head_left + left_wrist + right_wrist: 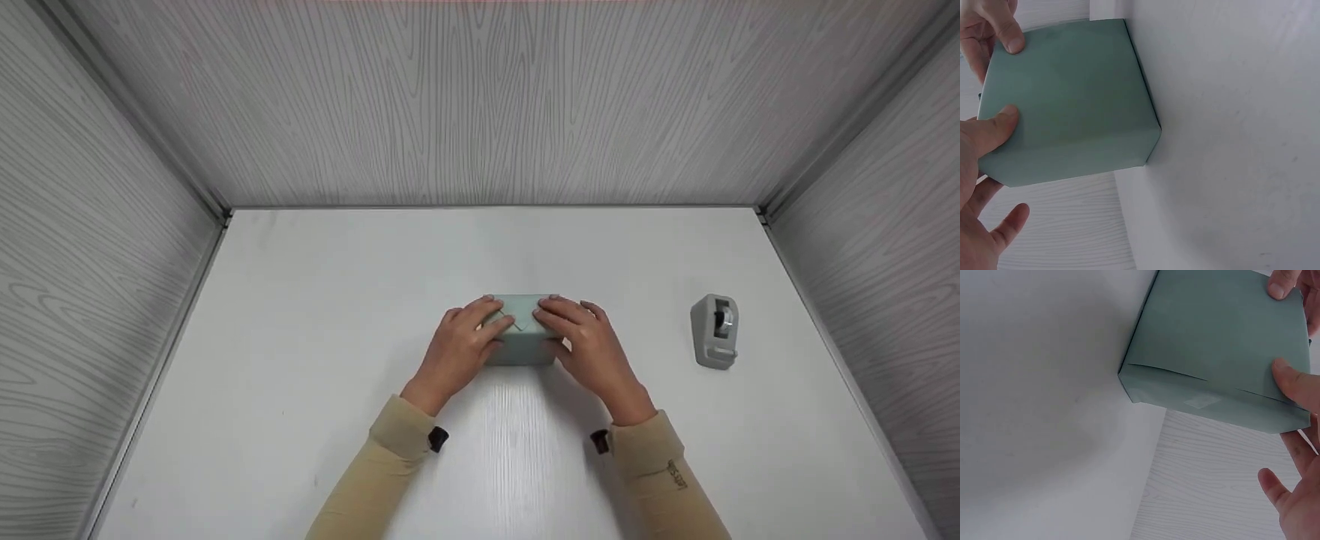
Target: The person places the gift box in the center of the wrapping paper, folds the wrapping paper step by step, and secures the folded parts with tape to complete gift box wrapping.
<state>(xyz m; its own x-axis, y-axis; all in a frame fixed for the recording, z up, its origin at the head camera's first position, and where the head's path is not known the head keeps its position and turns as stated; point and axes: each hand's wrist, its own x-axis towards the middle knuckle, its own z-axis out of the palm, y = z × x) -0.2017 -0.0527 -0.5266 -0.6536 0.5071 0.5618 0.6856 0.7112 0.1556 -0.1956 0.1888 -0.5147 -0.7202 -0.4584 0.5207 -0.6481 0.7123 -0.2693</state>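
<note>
A pale green paper-wrapped box (pixel 525 350) stands on the white table, its top carrying a pointed paper flap (pixel 519 318). My left hand (pixel 459 346) grips its left side, thumb on the near face and fingers over the top. On the right side, my right hand (pixel 592 345) holds it the same way. The left wrist view shows the smooth near face of the box (pixel 1072 84) and both thumbs pressed against it. A strip of clear tape (pixel 1203 401) crosses the folded end in the right wrist view. The far side of the box is hidden.
A grey tape dispenser (pixel 705 337) with a roll in it stands on the table (pixel 315 300) to the right of my right hand. Grey wood-grain panels (pixel 480 105) enclose the table at the back and on both sides.
</note>
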